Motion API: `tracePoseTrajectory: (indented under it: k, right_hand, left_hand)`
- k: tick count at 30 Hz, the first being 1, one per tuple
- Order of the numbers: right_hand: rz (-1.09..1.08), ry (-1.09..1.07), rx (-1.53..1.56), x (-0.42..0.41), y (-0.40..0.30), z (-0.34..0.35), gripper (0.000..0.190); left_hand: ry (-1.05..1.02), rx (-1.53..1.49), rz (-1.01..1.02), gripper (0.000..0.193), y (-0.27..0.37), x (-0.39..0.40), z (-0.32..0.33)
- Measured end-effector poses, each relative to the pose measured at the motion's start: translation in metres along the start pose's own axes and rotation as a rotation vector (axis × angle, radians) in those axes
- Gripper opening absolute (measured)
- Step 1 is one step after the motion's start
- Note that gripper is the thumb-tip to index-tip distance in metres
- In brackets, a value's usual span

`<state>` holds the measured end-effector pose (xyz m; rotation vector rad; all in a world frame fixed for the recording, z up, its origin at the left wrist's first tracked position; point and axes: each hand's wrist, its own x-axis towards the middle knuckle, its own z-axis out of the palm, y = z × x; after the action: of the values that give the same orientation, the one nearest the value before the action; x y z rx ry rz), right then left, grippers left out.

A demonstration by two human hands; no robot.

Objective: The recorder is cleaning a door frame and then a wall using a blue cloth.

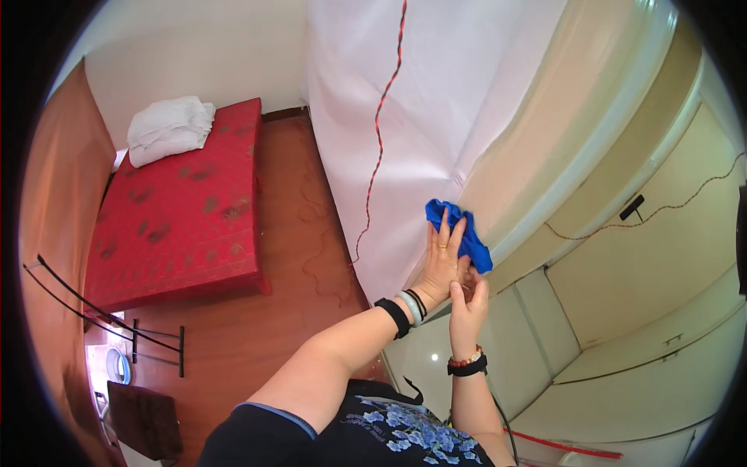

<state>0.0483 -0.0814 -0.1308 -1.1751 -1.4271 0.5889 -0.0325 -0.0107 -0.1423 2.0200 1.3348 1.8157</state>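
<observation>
A bright blue cloth [480,252] lies crumpled against the edge of a cream, frame-like surface [537,152], beside white sheeting [373,157]. My left hand [442,265] presses the cloth there, its fingers spread over it; a ring, a pale bangle and dark bands are on that hand and wrist. Close beside the left palm is my right hand [470,303], thumb raised and fingers curled near the cloth's lower end. Whether its hidden fingers hold anything cannot be made out. A red bead bracelet [467,357] and a black band circle the right wrist.
A red-covered bed [181,216] with folded white bedding [170,129] stands at left. Below it are a black metal rack [157,344] and a dark brown seat [143,417]. A twisted red-black cord [378,134] hangs before the sheeting. Cream cabinets [630,373] stand at right, near a red pole [566,445].
</observation>
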Motion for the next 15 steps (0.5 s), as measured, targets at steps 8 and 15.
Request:
tracePoseTrajectory:
  k: [8,15]
  right_hand:
    - [-0.117,-0.004,0.047,0.009,-0.045,-0.006,0.031]
    - [-0.419,0.023,0.109,0.035,-0.094,-0.011,0.052]
  left_hand:
    - [-0.023,-0.498,-0.296,0.061,0.043,0.010,-0.024]
    - [0.037,-0.637,-0.122,0.055,0.086,0.064,-0.047]
